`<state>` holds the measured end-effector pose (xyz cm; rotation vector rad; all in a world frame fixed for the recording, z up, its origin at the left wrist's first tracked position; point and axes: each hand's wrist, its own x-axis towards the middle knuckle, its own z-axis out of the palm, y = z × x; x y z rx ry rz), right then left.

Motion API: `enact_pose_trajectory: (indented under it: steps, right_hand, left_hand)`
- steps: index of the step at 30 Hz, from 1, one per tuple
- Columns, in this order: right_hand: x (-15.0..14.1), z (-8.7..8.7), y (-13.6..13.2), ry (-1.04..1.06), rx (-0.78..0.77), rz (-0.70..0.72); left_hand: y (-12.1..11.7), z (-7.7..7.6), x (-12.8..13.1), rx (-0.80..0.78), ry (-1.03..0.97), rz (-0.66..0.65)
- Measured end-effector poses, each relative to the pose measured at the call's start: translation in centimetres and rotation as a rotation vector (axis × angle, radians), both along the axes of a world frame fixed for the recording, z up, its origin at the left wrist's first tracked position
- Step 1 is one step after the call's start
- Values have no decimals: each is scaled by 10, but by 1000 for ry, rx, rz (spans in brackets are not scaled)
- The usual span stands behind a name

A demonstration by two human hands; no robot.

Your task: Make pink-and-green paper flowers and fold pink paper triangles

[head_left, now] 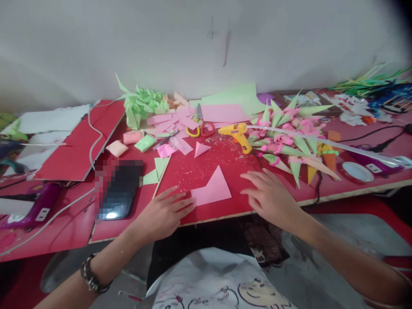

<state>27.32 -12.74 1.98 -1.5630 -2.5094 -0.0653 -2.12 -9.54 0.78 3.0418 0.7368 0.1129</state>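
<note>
A pink sheet of paper [214, 189] with an angled, folded-looking outline lies flat near the front edge of the red table [180, 171]. My left hand [169, 210] rests palm down with fingers spread, its fingertips at the sheet's left edge. To the right of the paper, my right hand [267, 193] is apart from it, fingers spread and nothing held. Just beyond the sheet sits a small pink folded paper triangle [201, 149]. A yellow glue gun [240, 135] with a long clear glue stick in it lies behind my right hand.
Scissors [201, 124] lie among pink paper strips [174, 119]. Green and pink paper cones [289, 133] are heaped at right. Crumpled green paper [141, 103] is at the back left. A phone [120, 189] lies left of my left hand. Purple power strips [373, 161] and cables border both sides.
</note>
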Motion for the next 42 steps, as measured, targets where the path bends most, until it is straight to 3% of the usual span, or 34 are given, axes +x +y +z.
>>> enact_pose_trajectory:
  steps: [2,6,11,14,17,22,27,33,42]
  right_hand:
    - [-6,0,8,87,-37,-3]
    - [-29,-4,23,221,-208,128]
    - [-42,-3,37,224,-399,72]
    - [-37,5,40,268,-410,102]
    - [-31,14,40,318,-315,88]
    - [-28,13,52,401,-220,115]
    - [-27,-7,70,550,-322,93]
    - [-26,-18,64,824,-406,-155]
    - [-33,-26,41,728,-315,-327]
  left_hand:
    - [-1,0,1,5,-1,-8]
    - [-2,4,4,-35,-27,12]
    - [0,21,7,-156,-126,119]
    - [3,34,13,-140,-317,173]
    - [5,41,27,-41,-434,207]
    - [3,27,66,218,-196,320]
    - [4,4,90,20,34,425]
    - [7,-8,96,-64,17,492]
    - [9,-12,107,-38,73,541]
